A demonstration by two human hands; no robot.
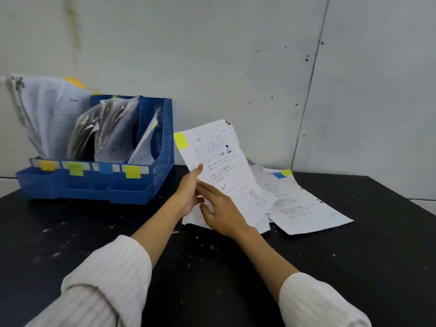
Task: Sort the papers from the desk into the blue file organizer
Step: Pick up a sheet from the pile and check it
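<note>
— What's she got there?

— A white printed sheet of paper [219,166] with a yellow sticky tab [181,140] at its top left corner. It's lifted off the desk and tilted up, leaning away from her, above the other sheets.

— Who's holding it?

— The left hand [188,192] pinches its left edge, thumb on the printed face. The right hand [221,211] lies against the lower part of the page with its fingers nearly straight, touching rather than gripping.

— And the rest of the papers?

— A loose pile of white printed papers [304,208] lies flat on the black speckled desk [212,279], just under and to the right of the raised sheet. One at the back carries a blue tab and a yellow tab [283,173] side by side.

— Where's the organizer?

— The blue plastic file organizer [162,138] stands at the left of the desk, against the grey wall [236,55], well apart from the pile. Its four upright slots all hold papers, the left ones stuffed and fanning out. Along the front are sticky labels: orange [48,165], green [76,169], blue [106,168] and yellow [132,171].

— Her sleeves?

— White striped sleeves [108,279], pushed up the forearms.
</note>
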